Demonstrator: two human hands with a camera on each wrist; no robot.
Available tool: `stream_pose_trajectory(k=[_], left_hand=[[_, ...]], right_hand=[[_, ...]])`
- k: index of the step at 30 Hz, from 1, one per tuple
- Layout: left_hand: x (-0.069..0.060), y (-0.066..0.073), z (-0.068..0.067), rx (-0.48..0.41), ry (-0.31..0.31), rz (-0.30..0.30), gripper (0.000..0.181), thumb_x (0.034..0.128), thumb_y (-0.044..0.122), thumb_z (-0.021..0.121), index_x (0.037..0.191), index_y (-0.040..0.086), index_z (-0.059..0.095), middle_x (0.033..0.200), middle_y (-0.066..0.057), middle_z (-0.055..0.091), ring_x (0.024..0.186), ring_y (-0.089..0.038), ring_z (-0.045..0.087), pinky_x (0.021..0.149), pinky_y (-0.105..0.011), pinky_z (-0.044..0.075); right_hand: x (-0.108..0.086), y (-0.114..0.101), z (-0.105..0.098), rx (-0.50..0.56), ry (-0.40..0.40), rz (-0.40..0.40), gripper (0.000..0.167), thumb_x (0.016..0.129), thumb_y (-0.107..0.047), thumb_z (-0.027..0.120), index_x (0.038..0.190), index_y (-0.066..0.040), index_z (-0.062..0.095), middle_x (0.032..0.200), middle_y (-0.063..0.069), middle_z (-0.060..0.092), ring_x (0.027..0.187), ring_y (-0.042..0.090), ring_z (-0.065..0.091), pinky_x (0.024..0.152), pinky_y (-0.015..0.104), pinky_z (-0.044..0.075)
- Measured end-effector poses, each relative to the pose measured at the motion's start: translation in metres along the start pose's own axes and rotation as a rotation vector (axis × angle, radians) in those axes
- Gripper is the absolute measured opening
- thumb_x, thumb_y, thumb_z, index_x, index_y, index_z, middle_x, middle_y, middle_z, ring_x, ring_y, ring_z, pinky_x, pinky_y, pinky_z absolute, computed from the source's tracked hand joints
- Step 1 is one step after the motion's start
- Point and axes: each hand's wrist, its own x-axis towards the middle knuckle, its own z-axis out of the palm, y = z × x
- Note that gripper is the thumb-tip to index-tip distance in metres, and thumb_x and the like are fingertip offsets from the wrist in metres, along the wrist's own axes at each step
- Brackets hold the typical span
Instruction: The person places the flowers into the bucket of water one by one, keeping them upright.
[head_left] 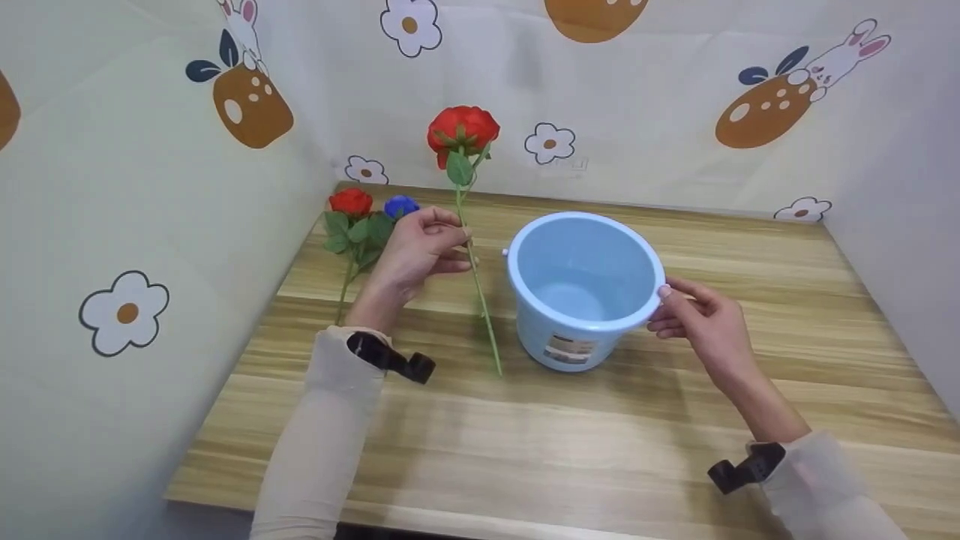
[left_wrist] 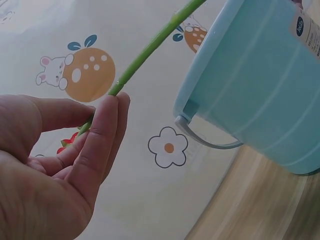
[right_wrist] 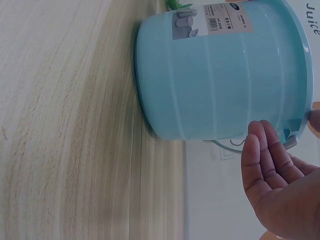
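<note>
Left grip [left_wrist: 50, 187], red rose [head_left: 463, 129] pinched mid-stem

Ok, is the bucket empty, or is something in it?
Empty: the head view looks down into the bucket, and nothing shows on its bare inside.

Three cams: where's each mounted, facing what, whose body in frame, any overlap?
Head: worn on head, facing forward and down at the table; left hand, right hand and sleeves show.
Left wrist: worn there, facing flower stem and bucket; left hand shows.
Right wrist: worn there, facing the bucket's side; right hand shows.
Shared: both wrist views catch the bucket's label.
</note>
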Motion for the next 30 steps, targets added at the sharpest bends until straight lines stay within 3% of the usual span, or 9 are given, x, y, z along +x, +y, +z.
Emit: stream_pose_trajectory(k=[18, 30], left_hand=[[0.000, 0.003, 0.006, -0.054, -0.011, 0.031, 0.013, 0.1008, -0.003, 0.065, 0.109, 0.000, 0.056, 0.084, -0.004, 0.069, 0.065, -0.017, 0.074, 0.065, -0.028, 0.067], [0.003, 0.014, 0.010, -0.052, 0.003, 0.032, 0.011, 0.1013, -0.001, 0.066, 0.105, 0.004, 0.056, 0.085, -0.006, 0.069, 0.067, -0.016, 0.073, 0.067, -0.029, 0.067]], right_hand=[[0.000, 0.000, 0.001, 0.034, 0.010, -0.018, 0.053, 0.105, -0.024, 0.068, 0.142, 0.011, 0.055, 0.079, 0.000, 0.078, 0.071, 0.012, 0.076, 0.070, 0.028, 0.067], [0.000, 0.000, 0.001, 0.038, 0.002, -0.013, 0.055, 0.105, -0.025, 0.067, 0.144, 0.012, 0.053, 0.079, -0.003, 0.078, 0.072, 0.011, 0.077, 0.071, 0.027, 0.067]])
